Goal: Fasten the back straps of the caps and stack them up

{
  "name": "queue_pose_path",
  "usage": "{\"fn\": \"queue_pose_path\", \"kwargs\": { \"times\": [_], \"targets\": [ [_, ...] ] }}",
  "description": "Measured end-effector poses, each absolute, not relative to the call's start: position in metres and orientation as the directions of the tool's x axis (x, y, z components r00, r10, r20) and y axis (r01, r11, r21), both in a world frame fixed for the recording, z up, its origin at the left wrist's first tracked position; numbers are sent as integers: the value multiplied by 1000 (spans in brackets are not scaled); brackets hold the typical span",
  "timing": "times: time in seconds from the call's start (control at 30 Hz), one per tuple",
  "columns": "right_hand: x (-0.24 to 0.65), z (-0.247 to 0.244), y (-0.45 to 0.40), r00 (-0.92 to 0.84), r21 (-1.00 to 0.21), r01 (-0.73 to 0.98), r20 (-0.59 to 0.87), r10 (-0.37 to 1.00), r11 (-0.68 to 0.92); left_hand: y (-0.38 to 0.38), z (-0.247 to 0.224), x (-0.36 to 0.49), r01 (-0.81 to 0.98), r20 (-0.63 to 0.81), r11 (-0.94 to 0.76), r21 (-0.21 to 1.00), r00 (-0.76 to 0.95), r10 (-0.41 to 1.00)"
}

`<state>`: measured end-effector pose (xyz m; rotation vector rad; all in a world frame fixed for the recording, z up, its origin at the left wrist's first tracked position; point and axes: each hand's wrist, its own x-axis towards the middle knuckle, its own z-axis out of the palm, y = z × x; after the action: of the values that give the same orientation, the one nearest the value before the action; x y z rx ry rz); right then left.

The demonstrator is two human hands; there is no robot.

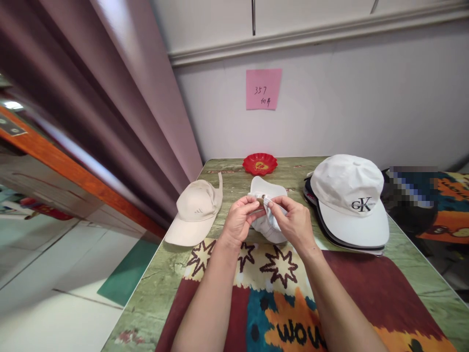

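Note:
A white cap lies at the middle of the table, its brim pointing toward the wall. My left hand pinches the cap's back strap near a small brownish buckle. From the other side, my right hand grips the same strap between thumb and fingers. The fingertips of both hands nearly meet at the buckle and partly cover it. To the left sits a beige cap with its strap end sticking up. On the right, a white cap with black CK letters tops a stack of darker caps.
A red scalloped dish stands at the table's back edge. Beneath my arms lies a colourful patterned mat. Behind is a wall with a pink note. A purple curtain hangs at the left.

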<state>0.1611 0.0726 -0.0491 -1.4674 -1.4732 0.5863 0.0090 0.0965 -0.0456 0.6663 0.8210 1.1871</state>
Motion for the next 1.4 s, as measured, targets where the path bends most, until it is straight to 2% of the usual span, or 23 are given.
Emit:
{"fn": "queue_pose_path", "kwargs": {
  "times": [0.4, 0.93, 1.17, 1.4],
  "targets": [
    [157, -50, 72, 180, -851, 494, 300, 937, 177, 95, -44, 11, -527, -183, 238, 816, 155, 971],
    [167, -42, 69, 63, -804, 568, 254, 965, 175, 94, -47, 10, -446, -119, 184, 876, 168, 978],
    [167, -42, 70, 138, -877, 458, 229, 964, 143, 94, -49, 12, -412, -107, 149, 899, 124, 987],
    [172, -43, 71, 91, -884, 448, 193, 977, 133, 97, -48, 7, -409, -115, 148, 901, 106, 988]
  ]
}}
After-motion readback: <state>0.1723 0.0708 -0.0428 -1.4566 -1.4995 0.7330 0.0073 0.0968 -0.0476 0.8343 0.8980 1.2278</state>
